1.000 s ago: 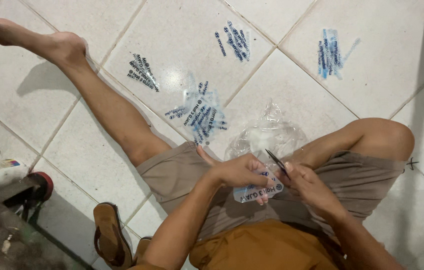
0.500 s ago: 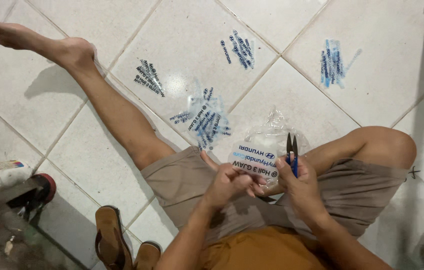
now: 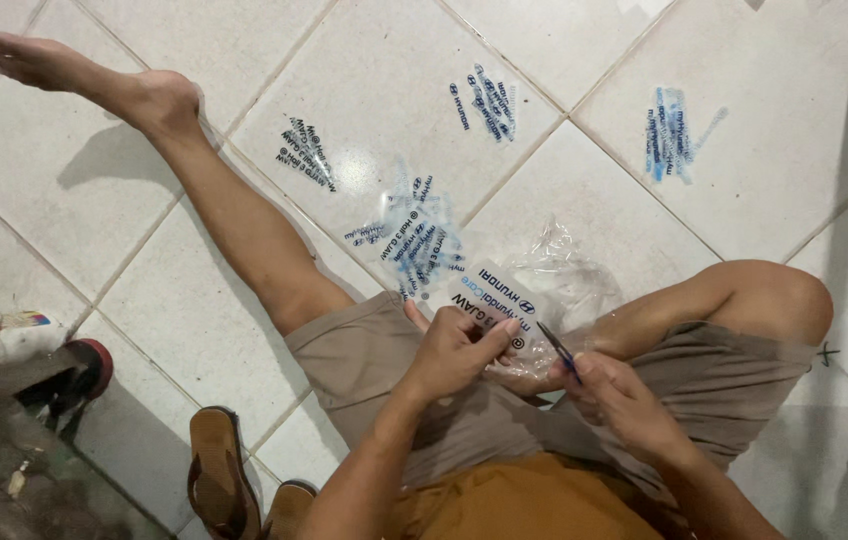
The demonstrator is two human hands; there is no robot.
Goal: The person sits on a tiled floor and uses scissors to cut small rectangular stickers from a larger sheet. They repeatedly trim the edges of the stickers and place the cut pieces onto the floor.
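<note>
A person sits on a white tiled floor [image 3: 374, 90], seen from above, one bare leg stretched out to the upper left and the other knee bent at the right. The left hand [image 3: 459, 350] holds a clear plastic sticker sheet [image 3: 492, 300] printed with dark and blue lettering, its grip pinched closed on the sheet's near edge, thumb on top. The sheet's long axis runs from the upper left down toward the lower right, ending just beside the right hand. The right hand [image 3: 614, 392] is closed around a pair of small dark-bladed scissors [image 3: 556, 350], whose blades point up and to the left, toward the sheet's right-hand end; the tips look to be touching or nearly touching it, though whether the blades are parted is too small to tell. The right hand is thus the nearer one to the sheet's free end, the left anchoring the other end. Behind the hands lies a crumpled clear plastic bag [image 3: 564, 265]. Farther out on the floor rest several piles of cut sticker strips [image 3: 419, 240], well apart from one another. Brown sandals [image 3: 219, 480] sit at the lower left.
</note>
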